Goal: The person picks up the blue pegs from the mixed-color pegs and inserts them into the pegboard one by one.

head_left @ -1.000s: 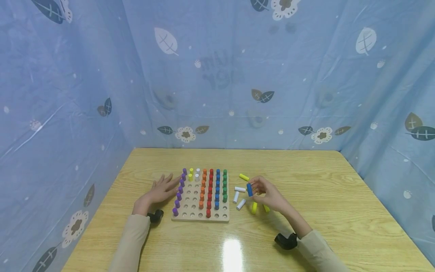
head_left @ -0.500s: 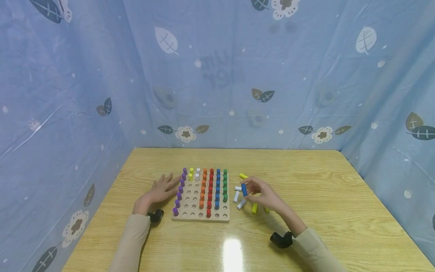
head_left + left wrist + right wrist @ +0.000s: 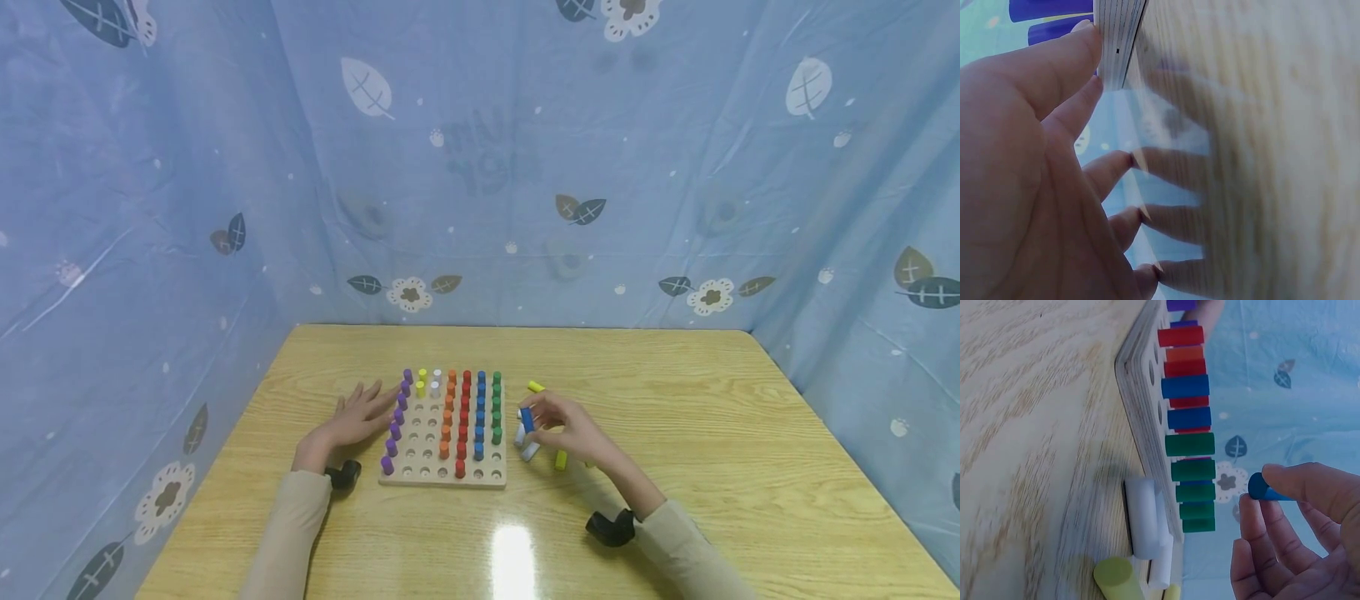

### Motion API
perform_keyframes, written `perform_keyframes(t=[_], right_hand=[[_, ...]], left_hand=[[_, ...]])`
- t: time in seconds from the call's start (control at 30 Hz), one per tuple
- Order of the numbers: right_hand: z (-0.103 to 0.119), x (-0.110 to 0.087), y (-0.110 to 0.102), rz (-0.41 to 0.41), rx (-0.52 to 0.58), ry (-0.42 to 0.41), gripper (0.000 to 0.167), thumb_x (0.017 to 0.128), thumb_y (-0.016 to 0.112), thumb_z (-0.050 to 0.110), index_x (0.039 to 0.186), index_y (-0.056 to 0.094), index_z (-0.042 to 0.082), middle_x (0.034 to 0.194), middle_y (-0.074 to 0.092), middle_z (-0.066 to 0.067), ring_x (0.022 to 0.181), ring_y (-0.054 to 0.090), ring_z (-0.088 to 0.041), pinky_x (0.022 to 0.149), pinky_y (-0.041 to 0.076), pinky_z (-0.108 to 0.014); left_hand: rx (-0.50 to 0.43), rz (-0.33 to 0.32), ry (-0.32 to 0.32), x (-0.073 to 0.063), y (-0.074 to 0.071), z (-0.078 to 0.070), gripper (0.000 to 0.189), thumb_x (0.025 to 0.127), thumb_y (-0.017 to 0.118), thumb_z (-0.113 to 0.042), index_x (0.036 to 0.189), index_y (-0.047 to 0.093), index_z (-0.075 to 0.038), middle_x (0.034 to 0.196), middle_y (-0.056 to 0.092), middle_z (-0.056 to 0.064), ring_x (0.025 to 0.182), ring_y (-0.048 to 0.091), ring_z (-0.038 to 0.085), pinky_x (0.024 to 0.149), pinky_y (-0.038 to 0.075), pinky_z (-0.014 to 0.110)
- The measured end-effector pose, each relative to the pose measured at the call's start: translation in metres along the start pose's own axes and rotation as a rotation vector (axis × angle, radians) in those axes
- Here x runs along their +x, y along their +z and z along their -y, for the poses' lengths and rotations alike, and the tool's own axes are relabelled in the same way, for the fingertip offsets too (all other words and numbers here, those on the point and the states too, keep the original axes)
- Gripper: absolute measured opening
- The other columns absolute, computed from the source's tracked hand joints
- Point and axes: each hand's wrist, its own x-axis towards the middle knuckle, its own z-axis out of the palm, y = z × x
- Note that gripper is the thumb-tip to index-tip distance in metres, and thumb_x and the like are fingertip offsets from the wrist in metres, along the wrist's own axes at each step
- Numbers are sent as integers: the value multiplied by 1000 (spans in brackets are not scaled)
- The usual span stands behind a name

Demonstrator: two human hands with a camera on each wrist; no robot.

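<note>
A blue peg [image 3: 527, 419] is pinched between thumb and fingertips of my right hand [image 3: 573, 429], just right of the wooden pegboard [image 3: 442, 481]. In the right wrist view the blue peg [image 3: 1260, 487] is level with the green pegs [image 3: 1190, 444] standing in the board. My left hand [image 3: 360, 417] lies with straight fingers at the board's left edge; in the left wrist view the thumb and a finger touch the board's side [image 3: 1116, 50]. Columns of purple, orange, red, blue and green pegs stand in the board, with two yellow and two white ones at the back.
Loose white pegs [image 3: 530, 451] and yellow pegs [image 3: 561, 460] lie on the table [image 3: 660, 375] right of the board, partly under my right hand. Another yellow peg [image 3: 536, 387] lies farther back. A blue patterned curtain [image 3: 510, 167] surrounds the table.
My right hand has moved left with the blue peg, from over the loose pegs toward the board's right edge. The left hand has stayed in place.
</note>
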Motion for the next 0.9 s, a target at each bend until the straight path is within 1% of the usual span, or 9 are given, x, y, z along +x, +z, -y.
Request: perform_keyframes(t=[0.17,0.3,0.43,0.57,0.67,0.77,0.9], right_hand=[[0,4,4,6,12,9,37,83,68,7,118,56,6,105,61,-10,91,60,-22,80,52,-28],[2,6,8,12,2,20,35,84,67,5,117,56,5,107,62,-12,92,61,-25,80,53,-30],[18,6,10,21,10,32,33,84,65,1,116,56,2,108,62,-17,92,61,-29,79,53,-33],[38,5,10,36,1,31,30,85,64,1,114,56,2,106,62,-19,91,61,-29,78,53,-30],[45,6,12,51,-3,19,29,86,63,1,114,56,-2,103,62,-19,90,62,-30,77,54,-32],[47,7,15,63,7,-4,30,85,63,-1,114,54,-5,101,62,-21,90,62,-32,76,54,-35],[48,8,20,76,0,-16,33,85,63,-1,116,53,-4,101,62,-21,89,62,-31,76,55,-35]], left_hand=[[-12,5,-2,0,0,0,60,96,40,-47,148,23,-21,153,5,23,137,-9,48,104,-12,68],[-16,6,-7,0,0,0,61,96,40,-48,148,24,-21,153,6,22,138,-9,48,104,-12,67],[-4,1,-5,0,-1,0,60,96,39,-48,148,24,-21,153,6,23,137,-8,48,104,-11,67],[-10,-2,-3,-1,-1,-1,60,96,39,-48,148,24,-20,153,6,23,137,-8,49,104,-11,68],[-19,1,-10,-1,-2,-3,60,96,40,-47,148,24,-20,153,6,23,137,-8,48,104,-11,67],[-14,3,-11,-1,-3,-3,61,96,40,-47,148,24,-20,153,6,24,137,-8,49,104,-10,68],[-14,6,-19,0,-2,-2,61,96,40,-49,148,23,-21,153,6,23,137,-8,48,104,-11,67]])
